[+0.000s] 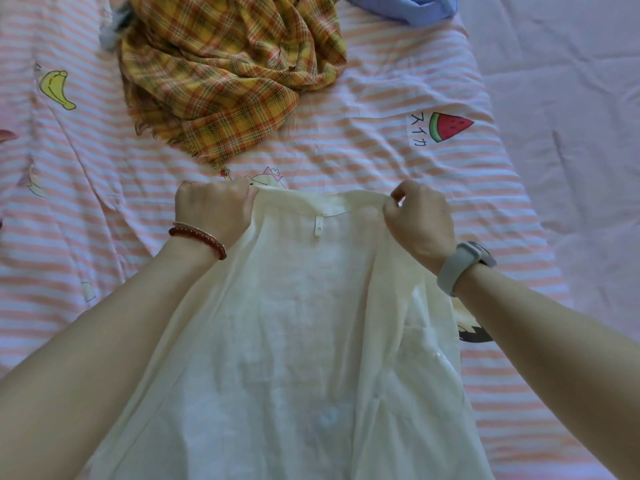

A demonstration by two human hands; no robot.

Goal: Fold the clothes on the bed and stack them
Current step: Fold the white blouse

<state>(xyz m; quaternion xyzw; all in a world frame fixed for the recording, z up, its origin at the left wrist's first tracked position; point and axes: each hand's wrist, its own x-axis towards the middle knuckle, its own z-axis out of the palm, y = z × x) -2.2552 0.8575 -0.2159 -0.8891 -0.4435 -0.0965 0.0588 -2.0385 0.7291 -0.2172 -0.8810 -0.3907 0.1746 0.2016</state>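
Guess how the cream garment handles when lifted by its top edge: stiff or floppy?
Probably very floppy: the cream garment hangs in soft folds between the left hand and the right hand. Likely light and thin, since the striped sheet shows faintly through it. It may slide rather than hold a crease.

Both hands, left hand (pixel 213 206) and right hand (pixel 420 216), grip the collar edge of a thin cream shirt (pixel 294 323), I think, over the striped bed (pixel 346 147); a crumpled yellow plaid garment (pixel 221 74) lies beyond.

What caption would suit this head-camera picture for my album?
Both hands, left hand and right hand, grip the collar edge of a cream shirt above a striped bedsheet, plaid cloth waiting behind.
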